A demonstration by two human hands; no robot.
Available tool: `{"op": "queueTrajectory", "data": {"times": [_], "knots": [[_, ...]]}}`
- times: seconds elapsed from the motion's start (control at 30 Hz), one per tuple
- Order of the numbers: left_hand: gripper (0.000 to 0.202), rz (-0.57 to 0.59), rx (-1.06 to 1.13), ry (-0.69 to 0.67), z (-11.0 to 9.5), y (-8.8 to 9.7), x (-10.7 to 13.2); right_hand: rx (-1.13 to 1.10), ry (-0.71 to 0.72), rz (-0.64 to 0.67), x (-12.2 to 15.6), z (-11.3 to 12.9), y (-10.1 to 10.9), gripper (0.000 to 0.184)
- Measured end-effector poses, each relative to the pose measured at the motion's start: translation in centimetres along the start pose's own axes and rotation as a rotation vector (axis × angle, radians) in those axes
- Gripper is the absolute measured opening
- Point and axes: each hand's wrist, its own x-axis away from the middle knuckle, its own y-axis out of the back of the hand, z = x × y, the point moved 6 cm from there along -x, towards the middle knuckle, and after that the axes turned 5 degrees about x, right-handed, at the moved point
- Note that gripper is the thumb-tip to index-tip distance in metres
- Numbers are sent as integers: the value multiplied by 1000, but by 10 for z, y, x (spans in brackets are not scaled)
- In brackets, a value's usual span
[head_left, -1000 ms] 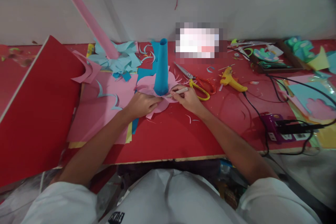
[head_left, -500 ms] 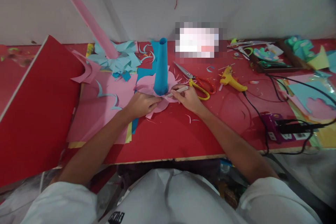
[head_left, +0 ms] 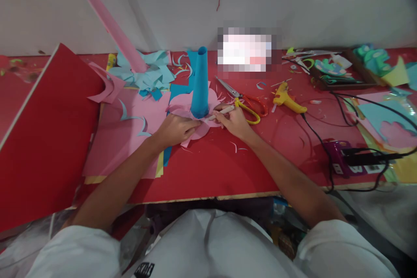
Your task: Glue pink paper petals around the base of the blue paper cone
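Observation:
A blue paper tube [head_left: 200, 80], narrower at the top, stands upright on a pink flower-shaped paper [head_left: 200, 133]. With its fingers stretched out, my left hand [head_left: 176, 129] lies on the left front of the pink paper. My right hand [head_left: 235, 122] is closed around a whitish pen [head_left: 229, 109], whose tip points left at the foot of the tube. Fingers partly cover the pink petals there. Just beyond the right hand lie scissors [head_left: 241, 96] with red and yellow handles, blades apart.
A yellow glue gun [head_left: 288, 99] with a black cord lies to the right. A brown tray [head_left: 361, 67] holds paper pieces. At left are pink sheets [head_left: 124, 147], a leaning red board [head_left: 48, 139] and a tall pink paper tube [head_left: 114, 30] amid light blue scraps.

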Motion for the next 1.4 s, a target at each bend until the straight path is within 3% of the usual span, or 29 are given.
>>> {"op": "queueTrajectory", "data": {"times": [0.53, 0.63, 0.8, 1.03, 1.17, 1.3, 1.4], "knots": [[37, -9, 44, 9, -1, 4, -3, 29, 7, -20, 1, -3, -1, 45], [37, 33, 54, 84, 5, -1, 1, 45, 48, -52, 3, 3, 1, 42], [34, 64, 121, 268, 21, -3, 4, 90, 102, -210, 19, 23, 6, 44], [29, 252, 480, 332, 23, 5, 0, -80, 205, -20, 34, 54, -23, 31], [30, 290, 551, 327, 22, 9, -2, -83, 178, -32, 33, 52, -23, 36], [32, 227, 513, 287, 21, 9, -4, -97, 147, -119, 33, 44, -15, 40], [24, 2, 445, 428, 31, 14, -3, -128, 116, -212, 34, 39, -10, 41]]}}
